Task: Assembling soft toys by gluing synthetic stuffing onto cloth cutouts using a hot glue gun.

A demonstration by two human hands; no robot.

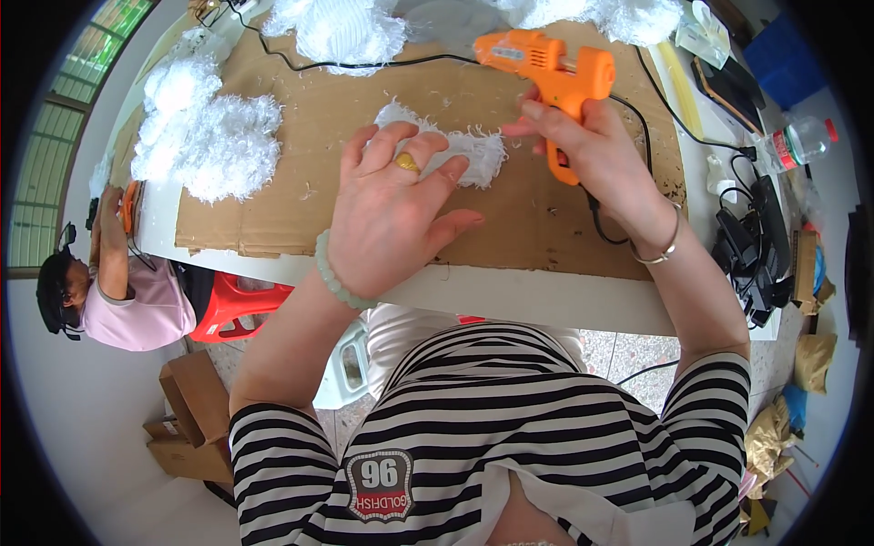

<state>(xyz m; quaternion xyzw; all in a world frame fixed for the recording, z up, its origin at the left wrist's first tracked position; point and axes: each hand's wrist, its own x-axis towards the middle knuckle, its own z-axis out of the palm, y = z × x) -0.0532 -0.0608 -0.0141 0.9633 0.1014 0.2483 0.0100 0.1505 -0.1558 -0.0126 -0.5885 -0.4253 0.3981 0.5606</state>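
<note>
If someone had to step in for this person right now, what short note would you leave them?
Left hand: pressing flat on a white fluffy piece on the cardboard sheet.
Right hand: gripping the orange glue gun, nozzle pointing left, raised just above the piece's right end; its black cord trails across the cardboard.
More white fluffy pieces lie at the far left.
Done: piece is held in place. Whether glue is on it cannot be told.
Left: probably gluing this piece.

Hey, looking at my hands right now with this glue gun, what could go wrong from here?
The left hand presses the white fluffy piece right beside the right hand holding the orange glue gun, so hot glue may burn those fingers. The gun's black cord runs among loose white fluff piles and might drag them.
</note>
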